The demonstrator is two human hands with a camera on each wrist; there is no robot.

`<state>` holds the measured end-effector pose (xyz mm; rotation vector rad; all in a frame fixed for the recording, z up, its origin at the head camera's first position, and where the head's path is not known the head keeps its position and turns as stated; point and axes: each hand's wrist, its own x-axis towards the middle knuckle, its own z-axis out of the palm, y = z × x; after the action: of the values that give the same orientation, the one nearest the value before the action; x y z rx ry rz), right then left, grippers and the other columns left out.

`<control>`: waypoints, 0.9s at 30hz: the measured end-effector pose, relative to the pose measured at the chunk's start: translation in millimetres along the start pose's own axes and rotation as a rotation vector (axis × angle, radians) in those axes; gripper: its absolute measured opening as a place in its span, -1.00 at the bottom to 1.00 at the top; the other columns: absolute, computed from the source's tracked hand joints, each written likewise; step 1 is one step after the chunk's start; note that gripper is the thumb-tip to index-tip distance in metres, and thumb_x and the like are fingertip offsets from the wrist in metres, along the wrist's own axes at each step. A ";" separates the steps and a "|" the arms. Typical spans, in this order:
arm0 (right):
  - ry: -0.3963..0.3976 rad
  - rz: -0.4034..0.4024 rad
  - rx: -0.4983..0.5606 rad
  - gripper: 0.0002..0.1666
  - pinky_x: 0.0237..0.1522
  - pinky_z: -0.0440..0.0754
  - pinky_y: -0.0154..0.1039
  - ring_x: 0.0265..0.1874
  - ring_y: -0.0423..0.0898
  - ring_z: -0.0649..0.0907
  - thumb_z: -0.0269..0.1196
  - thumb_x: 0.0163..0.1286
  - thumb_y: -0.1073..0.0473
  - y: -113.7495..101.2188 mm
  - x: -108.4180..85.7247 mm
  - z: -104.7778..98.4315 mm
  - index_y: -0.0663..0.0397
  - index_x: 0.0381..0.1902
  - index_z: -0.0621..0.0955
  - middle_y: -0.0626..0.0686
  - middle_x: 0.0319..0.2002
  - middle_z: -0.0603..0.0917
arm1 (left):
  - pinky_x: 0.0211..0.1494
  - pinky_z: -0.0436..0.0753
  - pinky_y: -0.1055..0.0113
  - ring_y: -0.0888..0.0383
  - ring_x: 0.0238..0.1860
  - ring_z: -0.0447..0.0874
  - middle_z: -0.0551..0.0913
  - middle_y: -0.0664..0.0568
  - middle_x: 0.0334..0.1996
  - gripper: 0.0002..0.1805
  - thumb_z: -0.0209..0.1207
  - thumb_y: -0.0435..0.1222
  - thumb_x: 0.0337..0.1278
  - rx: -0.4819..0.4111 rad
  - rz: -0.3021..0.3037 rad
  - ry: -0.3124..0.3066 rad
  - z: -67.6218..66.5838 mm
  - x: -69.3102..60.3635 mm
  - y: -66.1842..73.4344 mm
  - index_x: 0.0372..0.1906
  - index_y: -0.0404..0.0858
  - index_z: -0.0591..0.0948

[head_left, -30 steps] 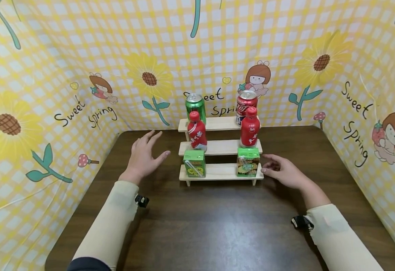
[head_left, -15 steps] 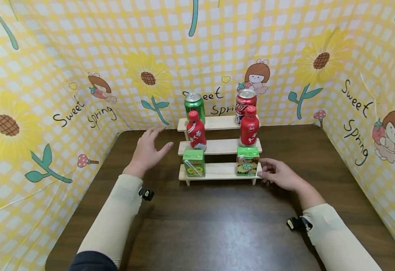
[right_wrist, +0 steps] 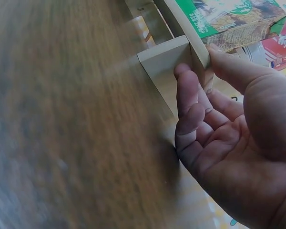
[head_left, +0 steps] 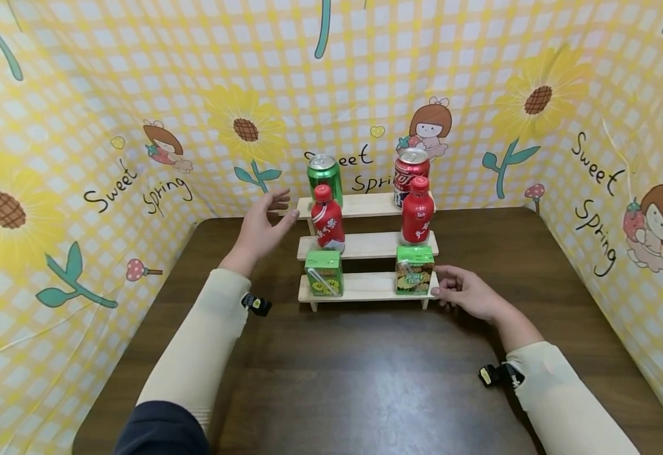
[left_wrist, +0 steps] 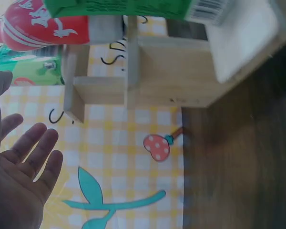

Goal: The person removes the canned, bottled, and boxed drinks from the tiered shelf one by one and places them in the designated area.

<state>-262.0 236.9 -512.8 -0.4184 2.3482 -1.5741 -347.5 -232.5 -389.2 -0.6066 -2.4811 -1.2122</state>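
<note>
My right grip (head_left: 470, 294) pinches the wooden shelf (head_left: 368, 245) at its bottom tier's right end. My left grip (head_left: 261, 229): released, fingers loose, near green can (head_left: 325, 174). Shelf, on surface (head_left: 331, 373), also bears red can (head_left: 411, 172), red bottles (head_left: 417, 218), green cartons (head_left: 323, 273).

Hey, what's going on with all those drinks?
A person's right hand holds one end of the bottom board of a wooden shelf. Their left hand is open near the green can, holding nothing. Two cans stand on top, two red bottles in the middle and two drink boxes at the bottom.
</note>
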 end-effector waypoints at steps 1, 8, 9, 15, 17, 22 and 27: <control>0.001 -0.001 0.001 -0.21 -0.41 0.65 -0.15 -0.31 0.10 0.68 0.35 0.53 0.11 0.2 0.2 0.0 0.34 0.53 0.30 0.26 -0.19 0.69 | 0.30 0.55 -0.10 -0.01 0.25 0.57 0.58 -0.02 0.29 -0.37 0.25 0.03 0.47 -0.031 -0.006 0.000 0.7 3.4 2.6 0.48 -0.10 0.46; 0.013 0.013 -0.003 -0.23 -0.42 0.66 -0.15 -0.33 0.08 0.69 0.35 0.53 0.08 4.5 1.8 0.0 0.27 0.53 0.33 0.25 -0.20 0.69 | 0.36 0.50 -0.14 -0.10 0.30 0.53 0.56 -0.14 0.29 -0.39 0.27 -0.09 0.48 -0.174 -0.015 -0.021 8.0 26.3 16.1 0.49 -0.19 0.43; 0.014 0.015 -0.004 -0.23 -0.43 0.66 -0.15 -0.33 0.08 0.69 0.35 0.53 0.08 4.8 1.8 0.2 0.26 0.52 0.33 0.24 -0.20 0.69 | 0.37 0.49 -0.14 -0.09 0.30 0.53 0.56 -0.13 0.29 -0.39 0.27 -0.08 0.48 -0.177 -0.016 -0.023 9.2 29.3 17.5 0.49 -0.19 0.43; 0.003 0.014 -0.010 -0.23 -0.42 0.66 -0.15 -0.32 0.09 0.69 0.34 0.54 0.06 4.6 1.4 0.1 0.25 0.53 0.33 0.24 -0.20 0.69 | 0.39 0.45 -0.21 -0.10 0.34 0.50 0.53 -0.13 0.33 -0.38 0.28 -0.15 0.48 -0.219 -0.014 -0.040 17.1 43.6 23.6 0.52 -0.15 0.40; 0.000 0.016 -0.013 -0.23 -0.41 0.66 -0.15 -0.31 0.10 0.69 0.34 0.54 0.05 4.2 1.4 0.1 0.23 0.53 0.33 0.24 -0.21 0.70 | 0.40 0.44 -0.20 -0.15 0.35 0.47 0.50 -0.18 0.36 -0.37 0.26 -0.22 0.49 -0.242 -0.013 -0.045 19.3 46.4 26.0 0.54 -0.18 0.37; -0.004 0.008 -0.016 -0.23 -0.40 0.67 -0.14 -0.30 0.11 0.69 0.34 0.54 0.04 5.0 1.9 0.0 0.23 0.53 0.33 0.22 -0.21 0.70 | 0.41 0.48 -0.10 -0.22 0.36 0.45 0.43 -0.30 0.38 -0.36 0.22 -0.33 0.49 -0.252 -0.041 -0.068 18.0 46.6 45.9 0.55 -0.31 0.31; 0.002 0.001 -0.007 -0.24 -0.39 0.67 -0.14 -0.30 0.10 0.70 0.35 0.53 0.07 6.4 2.4 0.1 0.26 0.52 0.34 0.20 -0.22 0.70 | 0.37 0.53 -0.07 -0.24 0.32 0.48 0.44 -0.33 0.34 -0.37 0.22 -0.35 0.47 -0.255 -0.046 -0.067 17.4 46.7 62.7 0.53 -0.34 0.32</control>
<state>-264.6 238.1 -519.0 -0.4180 2.3557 -1.5671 -358.0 -173.0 -336.6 -0.6668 -2.4249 -1.5649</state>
